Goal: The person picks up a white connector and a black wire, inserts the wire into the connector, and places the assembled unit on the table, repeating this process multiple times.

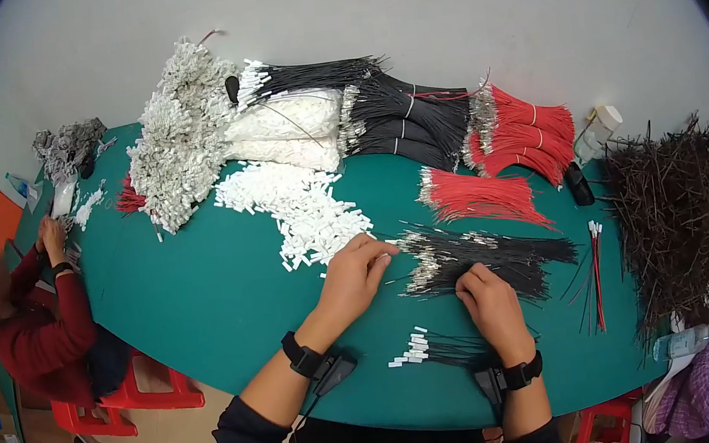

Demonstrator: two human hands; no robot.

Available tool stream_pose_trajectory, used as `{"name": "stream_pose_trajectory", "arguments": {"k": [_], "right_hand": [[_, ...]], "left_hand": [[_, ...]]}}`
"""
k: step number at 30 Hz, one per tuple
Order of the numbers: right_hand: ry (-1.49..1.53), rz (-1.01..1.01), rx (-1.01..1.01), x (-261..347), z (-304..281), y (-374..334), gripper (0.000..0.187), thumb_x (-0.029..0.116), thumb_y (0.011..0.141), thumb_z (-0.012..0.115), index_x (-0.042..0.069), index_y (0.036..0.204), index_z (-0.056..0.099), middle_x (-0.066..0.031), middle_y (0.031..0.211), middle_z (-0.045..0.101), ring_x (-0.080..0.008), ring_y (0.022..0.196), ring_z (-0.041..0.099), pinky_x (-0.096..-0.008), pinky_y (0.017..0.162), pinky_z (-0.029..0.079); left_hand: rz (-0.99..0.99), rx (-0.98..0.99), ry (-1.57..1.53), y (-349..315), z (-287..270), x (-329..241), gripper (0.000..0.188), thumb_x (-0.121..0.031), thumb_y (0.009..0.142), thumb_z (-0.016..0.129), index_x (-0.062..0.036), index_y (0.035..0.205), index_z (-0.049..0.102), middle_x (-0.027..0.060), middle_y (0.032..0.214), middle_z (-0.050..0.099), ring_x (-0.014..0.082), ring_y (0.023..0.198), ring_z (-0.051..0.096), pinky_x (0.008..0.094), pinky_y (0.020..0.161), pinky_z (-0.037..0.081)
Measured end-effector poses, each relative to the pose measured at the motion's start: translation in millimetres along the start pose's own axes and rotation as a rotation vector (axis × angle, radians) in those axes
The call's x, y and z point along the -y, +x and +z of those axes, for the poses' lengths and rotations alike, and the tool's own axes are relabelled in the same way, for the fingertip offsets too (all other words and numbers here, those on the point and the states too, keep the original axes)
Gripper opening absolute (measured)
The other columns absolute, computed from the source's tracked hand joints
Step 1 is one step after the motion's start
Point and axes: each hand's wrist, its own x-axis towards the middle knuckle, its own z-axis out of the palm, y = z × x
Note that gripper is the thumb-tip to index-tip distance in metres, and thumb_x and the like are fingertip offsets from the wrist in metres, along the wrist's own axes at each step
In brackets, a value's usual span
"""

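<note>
My left hand (354, 276) is closed in a pinch between the heap of small white plastic connector housings (305, 212) and the metal-tipped ends of a pile of black wires (500, 252). Whatever its fingertips hold is too small to name. At the near edge of that pile, my right hand (492, 300) has its thumb and fingers pressed together, and what lies between them is hidden. Between my wrists lies a small bunch of black wires with white connectors (414, 349) on their ends.
Behind are a red wire bundle (484, 195), tied black bundles (403, 114), bagged white parts (285, 128) and a heap of white-ended wires (184, 127). Dark wires (672, 209) pile up on the right beside a bottle (686, 343). A co-worker (39, 322) sits left.
</note>
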Motion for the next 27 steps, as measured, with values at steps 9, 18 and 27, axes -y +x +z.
{"name": "stream_pose_trajectory", "arguments": {"k": [9,18,27], "right_hand": [[0.011,-0.003,-0.025,0,0,0,0.014,-0.001,0.085,0.073,0.002,0.095,0.065,-0.0139,0.094,0.062,-0.0395,0.086,0.065,-0.0472,0.072,0.052],[0.086,-0.013,-0.068,0,-6,-3,0.020,0.001,0.086,0.075,0.002,0.104,0.068,-0.0144,0.094,0.066,-0.0343,0.082,0.068,-0.0418,0.072,0.055],[0.123,-0.059,-0.059,6,-6,-3,0.019,0.003,0.086,0.077,0.002,0.104,0.070,-0.0129,0.092,0.066,-0.0312,0.080,0.069,-0.0394,0.070,0.055]], "left_hand": [[0.028,0.098,0.013,-5,4,4,0.018,-0.001,0.089,0.075,-0.0040,0.106,0.075,0.0078,0.096,0.067,0.0211,0.078,0.066,0.0327,0.071,0.054],[0.084,-0.149,0.152,30,-40,19,0.028,-0.013,0.085,0.081,-0.0096,0.113,0.076,0.0116,0.106,0.073,0.0302,0.097,0.070,0.0409,0.087,0.056],[-0.130,-0.748,0.437,180,-198,184,0.036,-0.022,0.087,0.080,-0.0029,0.117,0.074,0.0144,0.102,0.076,0.0260,0.091,0.072,0.0399,0.083,0.056]]}}
